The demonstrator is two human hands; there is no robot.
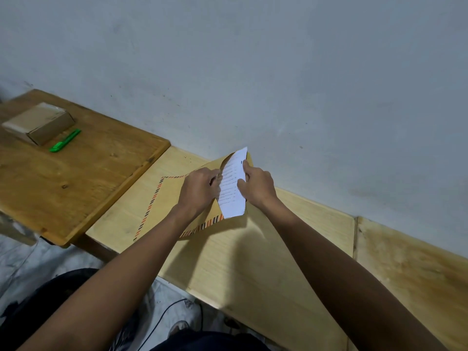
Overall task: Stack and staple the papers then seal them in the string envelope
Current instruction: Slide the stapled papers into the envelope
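Note:
A tan envelope [167, 198] with a striped orange-and-black border lies on the pale wooden desk [253, 262]. White printed papers [231, 188] stick partway out of its open mouth on the right side. My left hand [198, 190] grips the envelope's upper edge at the opening. My right hand [258, 184] pinches the papers' right edge. The envelope's flap shows behind the papers near the wall. No string or stapler is in view near the hands.
A darker wooden table [76, 188] adjoins on the left, carrying a small cardboard box [38, 122] and a green stapler-like tool [65, 140]. A grey wall [278, 72] runs directly behind the desk. A black cable [162, 317] lies on the floor below.

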